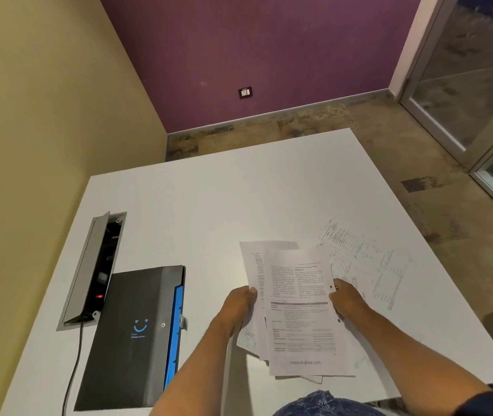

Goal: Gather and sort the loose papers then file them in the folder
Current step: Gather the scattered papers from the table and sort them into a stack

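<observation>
A stack of printed papers (299,307) is held a little above the white table (209,205), its sheets uneven at the edges. My left hand (236,310) grips the stack's left edge and my right hand (345,301) grips its right edge. More loose sheets (368,259) with printed tables lie flat on the table to the right, partly under the held stack. A black folder (131,334) with a blue smiley mark and blue tabbed edge lies closed at the left front of the table.
An open cable box (95,271) with a raised grey lid is set into the table left of the folder, and a black cord (74,364) runs from it off the front edge. A yellow wall stands at the left. Glass doors are at the right.
</observation>
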The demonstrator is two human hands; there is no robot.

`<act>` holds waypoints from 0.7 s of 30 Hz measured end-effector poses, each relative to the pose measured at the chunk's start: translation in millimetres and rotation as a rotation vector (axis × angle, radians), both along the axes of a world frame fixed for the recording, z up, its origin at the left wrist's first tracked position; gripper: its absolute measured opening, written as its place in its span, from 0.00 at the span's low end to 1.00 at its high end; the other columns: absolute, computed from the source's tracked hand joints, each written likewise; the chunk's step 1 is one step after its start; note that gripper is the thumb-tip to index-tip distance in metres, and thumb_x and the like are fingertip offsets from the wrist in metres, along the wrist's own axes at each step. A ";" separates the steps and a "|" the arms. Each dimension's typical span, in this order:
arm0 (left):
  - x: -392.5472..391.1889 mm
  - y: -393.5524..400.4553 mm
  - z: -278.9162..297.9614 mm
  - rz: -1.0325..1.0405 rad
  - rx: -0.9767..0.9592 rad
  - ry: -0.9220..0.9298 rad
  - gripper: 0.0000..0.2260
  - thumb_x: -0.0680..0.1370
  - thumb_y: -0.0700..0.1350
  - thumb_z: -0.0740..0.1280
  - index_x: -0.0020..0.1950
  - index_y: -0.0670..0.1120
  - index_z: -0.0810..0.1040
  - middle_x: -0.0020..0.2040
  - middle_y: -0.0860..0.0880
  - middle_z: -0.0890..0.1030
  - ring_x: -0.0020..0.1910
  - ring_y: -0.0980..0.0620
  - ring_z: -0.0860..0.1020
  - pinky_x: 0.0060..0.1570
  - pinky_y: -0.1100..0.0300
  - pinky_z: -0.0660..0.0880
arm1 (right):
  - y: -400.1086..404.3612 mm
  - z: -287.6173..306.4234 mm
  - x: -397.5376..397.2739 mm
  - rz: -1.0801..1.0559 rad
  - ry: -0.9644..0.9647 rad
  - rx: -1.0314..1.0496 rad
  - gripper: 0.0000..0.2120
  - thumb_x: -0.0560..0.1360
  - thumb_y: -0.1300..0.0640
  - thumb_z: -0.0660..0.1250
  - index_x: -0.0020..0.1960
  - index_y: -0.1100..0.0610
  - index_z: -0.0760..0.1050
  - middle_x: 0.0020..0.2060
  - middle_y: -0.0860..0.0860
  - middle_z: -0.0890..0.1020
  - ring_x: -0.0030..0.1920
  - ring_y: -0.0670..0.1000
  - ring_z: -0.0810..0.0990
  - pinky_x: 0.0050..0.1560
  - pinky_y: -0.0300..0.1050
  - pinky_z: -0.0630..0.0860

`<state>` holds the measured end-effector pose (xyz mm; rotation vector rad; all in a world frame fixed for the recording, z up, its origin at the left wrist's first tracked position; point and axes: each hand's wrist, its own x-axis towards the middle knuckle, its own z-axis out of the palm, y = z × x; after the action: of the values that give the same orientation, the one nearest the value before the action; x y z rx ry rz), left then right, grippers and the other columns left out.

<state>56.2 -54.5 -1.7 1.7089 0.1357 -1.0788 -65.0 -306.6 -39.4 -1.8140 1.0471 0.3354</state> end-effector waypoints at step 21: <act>9.5 -14.8 4.3 0.005 -0.130 -0.075 0.06 0.80 0.38 0.72 0.53 0.37 0.86 0.51 0.42 0.88 0.48 0.46 0.88 0.44 0.58 0.84 | 9.0 17.3 23.7 -0.143 -0.018 0.030 0.19 0.85 0.48 0.60 0.69 0.60 0.74 0.62 0.59 0.81 0.61 0.60 0.79 0.62 0.52 0.76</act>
<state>65.7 -69.3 2.6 1.6285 0.0224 -0.9968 -41.3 -297.6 -22.1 -1.7023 1.1459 0.2464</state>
